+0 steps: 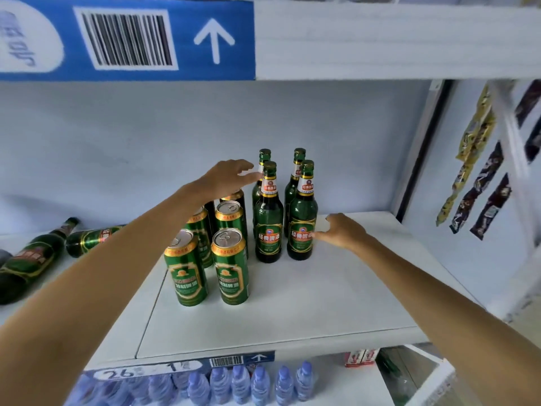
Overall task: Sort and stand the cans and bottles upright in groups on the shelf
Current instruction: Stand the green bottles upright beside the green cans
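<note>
Several green beer cans (229, 266) stand upright in two rows on the white shelf (292, 312). Right of them several green glass bottles (268, 218) stand upright in a square group. My left hand (227, 177) hovers open above the rear cans, fingertips close to a back bottle's neck. My right hand (341, 231) is open with fingers spread, its fingertips touching the side of the front right bottle (301, 221). At the far left two more green bottles lie on their sides, one (29, 259) in front and one (90, 237) behind it.
The upper shelf edge with a blue barcode label (128, 39) hangs overhead. Snack packets (474, 177) hang at the right beside the shelf's side panel. Water bottles (240, 385) fill the shelf below. The shelf's right and front areas are bare.
</note>
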